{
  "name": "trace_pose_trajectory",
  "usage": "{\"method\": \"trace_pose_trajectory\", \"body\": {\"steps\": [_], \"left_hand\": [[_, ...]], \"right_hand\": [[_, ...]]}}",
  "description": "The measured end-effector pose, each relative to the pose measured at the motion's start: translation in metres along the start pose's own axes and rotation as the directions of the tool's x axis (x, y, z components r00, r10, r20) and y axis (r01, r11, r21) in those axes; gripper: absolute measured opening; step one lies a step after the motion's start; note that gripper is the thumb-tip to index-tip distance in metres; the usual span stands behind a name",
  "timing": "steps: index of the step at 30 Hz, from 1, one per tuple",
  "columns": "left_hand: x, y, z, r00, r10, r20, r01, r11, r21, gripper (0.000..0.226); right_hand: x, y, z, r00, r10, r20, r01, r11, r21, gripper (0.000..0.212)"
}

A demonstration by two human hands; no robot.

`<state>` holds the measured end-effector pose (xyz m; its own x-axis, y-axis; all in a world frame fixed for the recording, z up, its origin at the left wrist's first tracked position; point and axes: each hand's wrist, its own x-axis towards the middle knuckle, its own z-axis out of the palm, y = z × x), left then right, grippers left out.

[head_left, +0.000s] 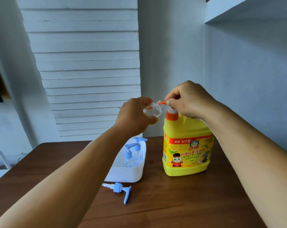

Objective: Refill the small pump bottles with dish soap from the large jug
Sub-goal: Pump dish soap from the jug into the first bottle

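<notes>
A large yellow jug (187, 152) of dish soap stands on the brown table, topped by an orange pump (171, 115). My right hand (188, 99) rests over the pump head, its fingers curled round it. My left hand (134, 116) grips a small clear bottle (151, 111) without its cap, tilted, its open mouth at the orange spout. A blue pump cap (121, 190) with its white tube lies loose on the table in front of the tray.
A white tray (131, 171) left of the jug holds two small bottles with blue pumps (131, 155). The table (188, 203) ends near a white wall behind and at its left edge. White slatted panels lean at the back.
</notes>
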<state>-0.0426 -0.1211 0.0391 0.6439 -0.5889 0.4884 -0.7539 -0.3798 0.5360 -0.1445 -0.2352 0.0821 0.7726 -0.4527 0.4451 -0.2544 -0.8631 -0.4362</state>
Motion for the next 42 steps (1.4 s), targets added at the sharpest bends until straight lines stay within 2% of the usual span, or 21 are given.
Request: {"method": "trace_pose_trajectory", "body": {"steps": [21,27,34,42], "left_hand": [[-0.001,0.001,-0.003,1.0,-0.009,-0.009,0.008,1.0,-0.019,0.039],[0.0,0.0,0.0,1.0,-0.003,-0.006,0.003,1.0,0.014,0.042],[-0.004,0.002,0.0,1.0,-0.006,-0.016,0.006,1.0,-0.014,0.042],[-0.005,0.002,0.003,1.0,-0.028,-0.01,0.028,0.999,-0.019,0.046]], "right_hand": [[0.003,-0.007,-0.01,0.999,0.017,0.046,-0.016,0.999,-0.028,0.016],[-0.001,-0.003,-0.003,1.0,0.016,0.02,-0.016,1.0,-0.014,0.019],[-0.002,-0.008,-0.008,0.999,0.022,0.038,-0.019,0.996,-0.088,0.017],[-0.009,-0.003,0.003,1.0,0.003,-0.024,-0.005,0.997,-0.082,0.023]]}}
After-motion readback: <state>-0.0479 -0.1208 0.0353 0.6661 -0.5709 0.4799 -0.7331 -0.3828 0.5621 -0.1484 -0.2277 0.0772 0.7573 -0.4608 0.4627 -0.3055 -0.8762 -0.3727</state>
